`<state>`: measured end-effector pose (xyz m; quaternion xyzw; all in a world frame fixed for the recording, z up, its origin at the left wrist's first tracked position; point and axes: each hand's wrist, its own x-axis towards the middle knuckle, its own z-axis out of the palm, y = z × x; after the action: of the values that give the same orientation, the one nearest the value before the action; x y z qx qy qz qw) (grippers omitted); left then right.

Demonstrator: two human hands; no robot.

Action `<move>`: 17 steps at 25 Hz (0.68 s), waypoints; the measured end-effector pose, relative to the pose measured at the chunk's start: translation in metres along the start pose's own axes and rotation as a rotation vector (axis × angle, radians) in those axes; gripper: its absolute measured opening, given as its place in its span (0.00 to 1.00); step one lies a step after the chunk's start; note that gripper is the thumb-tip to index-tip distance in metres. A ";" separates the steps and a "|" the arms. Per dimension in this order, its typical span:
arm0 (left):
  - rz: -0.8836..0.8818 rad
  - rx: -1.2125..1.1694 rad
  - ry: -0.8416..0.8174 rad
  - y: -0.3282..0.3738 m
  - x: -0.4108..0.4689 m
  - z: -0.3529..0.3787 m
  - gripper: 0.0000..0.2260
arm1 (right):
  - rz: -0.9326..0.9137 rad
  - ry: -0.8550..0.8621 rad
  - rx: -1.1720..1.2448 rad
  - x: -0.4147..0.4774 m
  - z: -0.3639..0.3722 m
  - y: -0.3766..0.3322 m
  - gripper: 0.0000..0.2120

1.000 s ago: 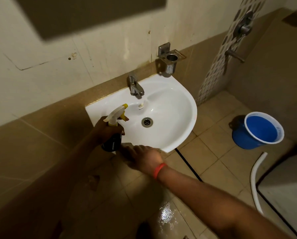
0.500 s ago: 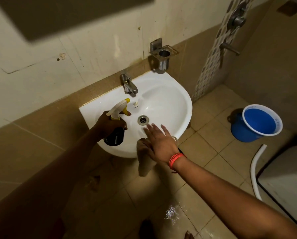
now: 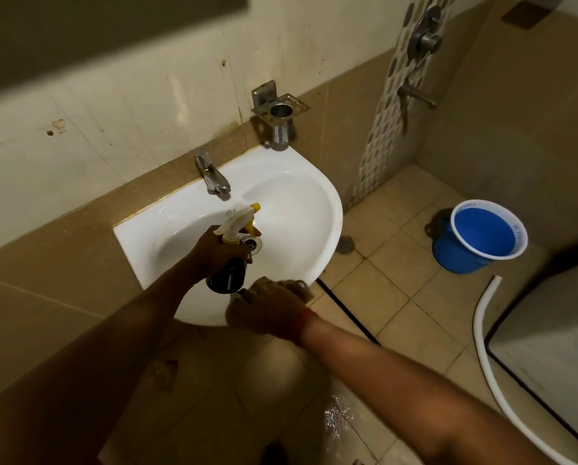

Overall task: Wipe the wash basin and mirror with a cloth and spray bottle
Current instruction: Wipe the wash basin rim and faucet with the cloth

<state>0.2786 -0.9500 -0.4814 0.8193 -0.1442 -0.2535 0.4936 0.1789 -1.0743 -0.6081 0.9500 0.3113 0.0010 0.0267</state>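
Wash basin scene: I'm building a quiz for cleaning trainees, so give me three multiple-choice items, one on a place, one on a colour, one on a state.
1. Where is the spray bottle?
A. Over the wash basin
B. In the bucket
C. On the floor

2. What colour is the bucket?
A. Red
B. Blue
C. Green

3. What is the left hand doing?
A. Hanging empty
B. Turning the tap
C. Gripping the bottle

Answers:
1 A, it is held above the bowl near the drain.
2 B, blue with a white rim.
3 C, fingers wrap its neck.
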 end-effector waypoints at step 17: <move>0.020 0.065 -0.047 -0.002 0.016 -0.022 0.12 | 1.472 1.114 1.332 -0.072 -0.038 0.018 0.44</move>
<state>0.3043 -0.9406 -0.4786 0.8271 -0.1722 -0.2628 0.4659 0.1309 -1.1292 -0.5686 0.5947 -0.4149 0.2727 -0.6323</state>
